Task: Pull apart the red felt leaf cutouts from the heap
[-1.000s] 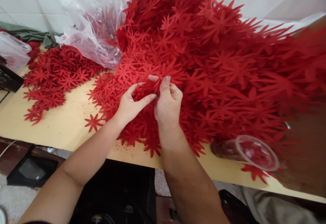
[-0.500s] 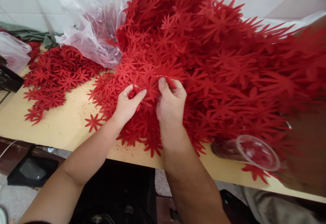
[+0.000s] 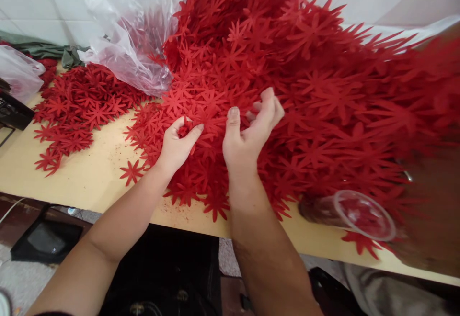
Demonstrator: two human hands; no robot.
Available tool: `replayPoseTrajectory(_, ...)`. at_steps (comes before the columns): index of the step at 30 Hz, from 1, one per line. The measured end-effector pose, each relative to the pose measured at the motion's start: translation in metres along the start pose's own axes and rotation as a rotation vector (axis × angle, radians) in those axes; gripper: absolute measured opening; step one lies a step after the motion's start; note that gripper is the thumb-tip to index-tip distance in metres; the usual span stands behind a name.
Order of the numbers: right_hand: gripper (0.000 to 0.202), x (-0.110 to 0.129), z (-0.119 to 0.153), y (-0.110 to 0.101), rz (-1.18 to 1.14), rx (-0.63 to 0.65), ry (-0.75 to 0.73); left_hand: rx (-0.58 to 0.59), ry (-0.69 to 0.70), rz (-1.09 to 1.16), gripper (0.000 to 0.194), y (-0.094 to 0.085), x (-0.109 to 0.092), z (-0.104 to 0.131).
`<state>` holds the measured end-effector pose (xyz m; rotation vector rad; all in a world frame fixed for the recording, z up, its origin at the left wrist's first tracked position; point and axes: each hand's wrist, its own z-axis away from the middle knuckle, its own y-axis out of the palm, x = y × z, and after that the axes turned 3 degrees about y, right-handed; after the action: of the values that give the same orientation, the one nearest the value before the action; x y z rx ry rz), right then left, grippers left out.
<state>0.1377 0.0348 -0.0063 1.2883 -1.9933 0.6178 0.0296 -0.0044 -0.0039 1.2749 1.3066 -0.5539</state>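
A large heap of red star-shaped pieces (image 3: 316, 91), with long narrow petals, covers the middle and right of the pale table (image 3: 97, 177). Over its near left part, my left hand (image 3: 179, 143) is closed on a red piece; bits of red show between thumb and fingers. Just to the right, my right hand (image 3: 251, 129) hangs above the heap with thumb and fingers spread, and nothing shows in it. The fingertips of my left hand point toward the right hand, and the two hands are apart.
A smaller darker red pile (image 3: 89, 95) lies at the left. Behind it stands a crumpled clear plastic bag (image 3: 132, 48). A clear plastic cup (image 3: 362, 215) lies on its side near the front edge at right. A black box (image 3: 14, 110) sits at the far left.
My right hand has opened and its fingers have swung up and right; the red piece between its fingertips is no longer there. My left hand has shifted slightly left.
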Motion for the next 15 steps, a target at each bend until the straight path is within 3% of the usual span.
replayPoseTrajectory(3, 0.033, 0.014, 0.002, -0.005, 0.003, 0.127, -0.107, 0.021, 0.016, -0.012, 0.013, -0.001, 0.001, 0.0)
replayPoseTrajectory(7, 0.02, 0.021, 0.003, -0.002, -0.041, 0.289, -0.081, 0.064, 0.025, -0.026, 0.012, -0.001, 0.001, -0.001)
replayPoseTrajectory(15, 0.026, 0.019, 0.003, 0.003, -0.024, 0.235, 0.121, 0.111, 0.05, -0.095, 0.021, 0.0, -0.005, 0.001)
